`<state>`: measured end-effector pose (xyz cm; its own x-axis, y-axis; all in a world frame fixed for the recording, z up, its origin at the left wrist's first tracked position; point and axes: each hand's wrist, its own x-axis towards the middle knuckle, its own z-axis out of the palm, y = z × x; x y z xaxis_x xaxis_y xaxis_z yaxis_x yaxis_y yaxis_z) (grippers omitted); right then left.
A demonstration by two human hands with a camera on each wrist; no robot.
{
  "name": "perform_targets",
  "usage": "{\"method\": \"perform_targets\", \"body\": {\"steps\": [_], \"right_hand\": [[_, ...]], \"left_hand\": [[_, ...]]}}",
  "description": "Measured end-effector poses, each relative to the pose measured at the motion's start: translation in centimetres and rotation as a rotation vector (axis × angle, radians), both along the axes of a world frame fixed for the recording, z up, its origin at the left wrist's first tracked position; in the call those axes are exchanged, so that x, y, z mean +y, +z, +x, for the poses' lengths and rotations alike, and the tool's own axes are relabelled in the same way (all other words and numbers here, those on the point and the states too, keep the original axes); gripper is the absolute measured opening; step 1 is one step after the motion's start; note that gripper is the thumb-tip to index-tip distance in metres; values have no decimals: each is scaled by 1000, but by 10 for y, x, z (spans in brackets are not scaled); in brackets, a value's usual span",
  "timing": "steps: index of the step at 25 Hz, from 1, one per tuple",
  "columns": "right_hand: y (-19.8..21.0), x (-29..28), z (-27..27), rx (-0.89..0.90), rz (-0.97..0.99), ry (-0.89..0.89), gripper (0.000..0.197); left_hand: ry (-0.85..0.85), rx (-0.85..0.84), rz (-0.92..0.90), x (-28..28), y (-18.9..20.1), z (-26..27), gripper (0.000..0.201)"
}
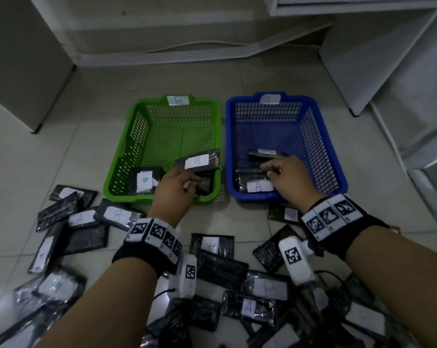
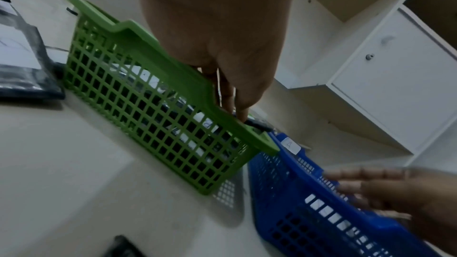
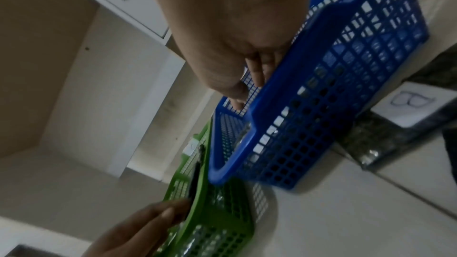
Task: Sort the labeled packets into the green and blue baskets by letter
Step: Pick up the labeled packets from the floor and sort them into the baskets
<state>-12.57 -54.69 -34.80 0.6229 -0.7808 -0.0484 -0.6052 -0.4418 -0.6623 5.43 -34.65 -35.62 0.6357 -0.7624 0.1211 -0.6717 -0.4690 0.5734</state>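
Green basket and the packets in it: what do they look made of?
Green basket: looks like moulded plastic, matte to slightly glossy, with uniform grid holes and a thick smooth rim. B packet: dark contents in what seems thin clear plastic film, judging by crinkled glints; its white label looks like paper with a handwritten letter.

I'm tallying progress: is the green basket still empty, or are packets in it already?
Not empty. The green basket holds packets near its front wall; two show B labels, one lying flat and one tilted by the left hand.

There are two baskets, one green basket (image 1: 127,156) and one blue basket (image 1: 335,156). Three packets (image 1: 196,161) show in the green one, about three in the blue. Many more packets lie on the floor (image 1: 92,136). Two hands (image 1: 174,189) reach in.
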Motion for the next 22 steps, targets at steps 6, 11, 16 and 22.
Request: {"method": "perform_targets", "body": {"steps": [6,11,16,22], "right_hand": [[19,79,6,-263,2,128,18],[-23,124,15,53,169,336,20],[-49,139,14,484,-46,569,38],[-42,132,25,514,93,554,25]], "left_hand": [[-119,-181,104,25,-1,1,32],[0,-297,-72,81,-9,-20,39],[-245,-8,266,141,-43,-20,60],[-279,51,495,151,-48,-9,62]]}}
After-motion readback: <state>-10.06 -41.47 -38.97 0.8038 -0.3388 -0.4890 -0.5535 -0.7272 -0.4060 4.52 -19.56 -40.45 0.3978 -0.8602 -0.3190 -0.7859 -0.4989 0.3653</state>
